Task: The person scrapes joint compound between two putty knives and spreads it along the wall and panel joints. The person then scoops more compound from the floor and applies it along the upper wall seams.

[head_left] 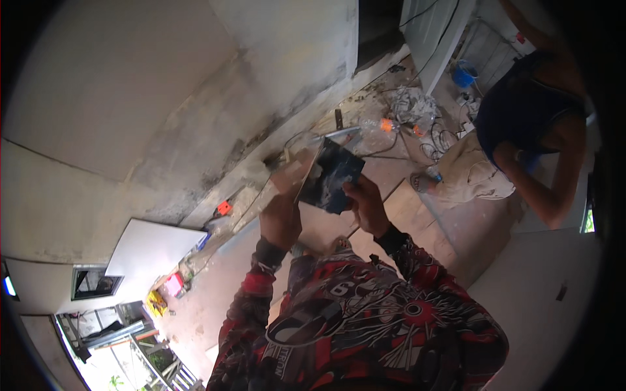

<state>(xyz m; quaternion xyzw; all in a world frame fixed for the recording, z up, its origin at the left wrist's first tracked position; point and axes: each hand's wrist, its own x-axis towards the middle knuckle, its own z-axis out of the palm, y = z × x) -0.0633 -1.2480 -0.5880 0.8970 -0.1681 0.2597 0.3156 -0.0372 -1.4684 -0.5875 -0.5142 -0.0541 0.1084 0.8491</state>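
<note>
In front of my chest is a dark, flat rectangular plate (pixel 336 179) with whitish smears on its face, tilted. My right hand (pixel 368 207) grips its lower right edge, thumb lying on the face and the other fingers mostly behind. At the plate's left edge is my left hand (pixel 282 220), curled. A brownish blur above it hides its fingertips, and I cannot make out whether it holds anything. Both forearms wear red and black patterned sleeves.
A co-worker (pixel 531 111) bends over on the right. Near them lie a clear bottle (pixel 383 125), crumpled plastic (pixel 414 104), loose cables and a blue bucket (pixel 463 73). A smeared wall (pixel 195 117) runs along the left, with a white panel (pixel 153 244) leaning nearby.
</note>
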